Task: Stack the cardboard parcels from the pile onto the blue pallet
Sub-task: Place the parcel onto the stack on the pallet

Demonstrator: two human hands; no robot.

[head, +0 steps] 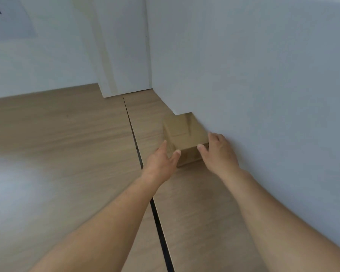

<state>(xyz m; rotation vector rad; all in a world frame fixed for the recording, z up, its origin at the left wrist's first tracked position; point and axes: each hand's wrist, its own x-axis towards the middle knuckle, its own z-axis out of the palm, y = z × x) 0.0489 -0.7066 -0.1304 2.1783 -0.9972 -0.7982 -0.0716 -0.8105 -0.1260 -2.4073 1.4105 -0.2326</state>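
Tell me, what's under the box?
The box seems to sit on the wooden floor, beside the white wall. The patch right beneath it is hidden, so anything there can't be seen.

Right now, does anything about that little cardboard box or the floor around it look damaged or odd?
Nothing stands out. The cardboard parcel sits flat on the wooden floor against the white wall, with no dents or tears showing, though the picture is blurred. The left hand and right hand flank it.
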